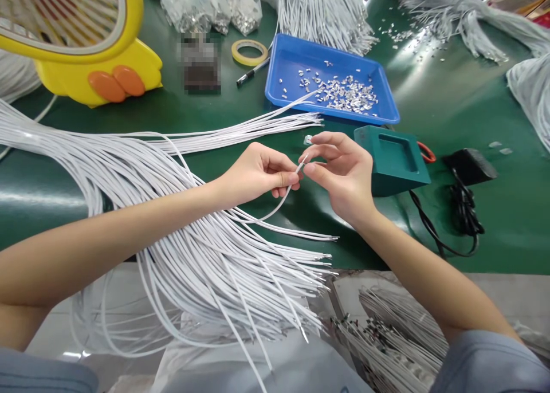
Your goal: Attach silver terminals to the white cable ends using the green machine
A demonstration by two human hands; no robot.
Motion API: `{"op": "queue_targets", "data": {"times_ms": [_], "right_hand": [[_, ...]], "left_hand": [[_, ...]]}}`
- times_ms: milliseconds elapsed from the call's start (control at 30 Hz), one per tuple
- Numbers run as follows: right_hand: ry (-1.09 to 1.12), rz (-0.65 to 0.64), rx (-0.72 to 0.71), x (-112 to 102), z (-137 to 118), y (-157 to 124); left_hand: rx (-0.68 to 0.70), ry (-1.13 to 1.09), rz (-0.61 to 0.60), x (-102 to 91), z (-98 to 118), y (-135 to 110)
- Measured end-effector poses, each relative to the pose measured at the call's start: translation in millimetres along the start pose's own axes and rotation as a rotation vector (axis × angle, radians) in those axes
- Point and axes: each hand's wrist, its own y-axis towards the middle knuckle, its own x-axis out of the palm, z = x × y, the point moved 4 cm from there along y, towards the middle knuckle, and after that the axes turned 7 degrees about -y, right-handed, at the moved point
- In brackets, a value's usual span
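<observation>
My left hand is closed, pinching the end of a thin white cord that curves down toward a big bundle of white cords draped over the table's front edge. My right hand is pinched on the cord's tip, which shows between the two hands, and it also holds a small silver metal clip at its upper fingertips. A blue tray with several loose silver clips lies just beyond my hands.
A teal box-shaped device with a black cable sits right of my right hand. A yellow duck-shaped fan, tape roll, black marker and bags of clips stand at the back. More cord bundles lie at the far right.
</observation>
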Motion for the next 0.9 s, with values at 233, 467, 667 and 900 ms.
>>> {"op": "queue_targets", "data": {"times_ms": [233, 467, 667, 900], "right_hand": [[-0.087, 0.02, 0.041, -0.5, 0.2, -0.5], [0.203, -0.139, 0.483, 6.8, 8.0, -3.3], [0.297, -0.191, 0.537, 6.3, 11.7, -1.1], [-0.718, 0.036, -0.395, -4.0, -7.7, 0.4]], "left_hand": [[0.251, 0.298, 0.042, 3.0, -0.5, -5.4], [0.996, 1.118, 0.13, -4.2, 3.2, -17.5], [0.644, 0.628, 0.206, -11.3, 6.6, -5.8], [-0.169, -0.267, 0.082, -12.8, -8.2, 3.8]]}}
